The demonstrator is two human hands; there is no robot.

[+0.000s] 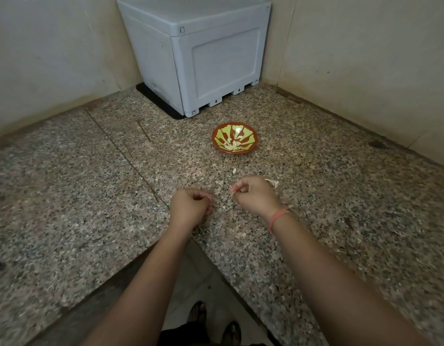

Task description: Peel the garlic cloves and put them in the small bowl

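Observation:
The small bowl [250, 136], red with a green and red pattern, sits on the granite counter ahead of my hands. Several peeled garlic cloves [231, 146] lie inside it. My right hand [255, 194] is curled, with thumb and forefinger pinching a pale garlic clove [233, 193] just above the counter. My left hand [191, 206] hovers a short way to its left, fingers curled with thumb against them; nothing shows in it. A papery garlic piece [272, 182] pokes out just behind my right hand. One small scrap of skin [234, 170] lies between my hands and the bowl.
A large grey plastic box [198, 53] stands in the corner behind the bowl. Walls close the speckled granite counter [91, 183] on the left and right. The counter's front edge forms a notch [191, 270] under my forearms, with floor and my feet below.

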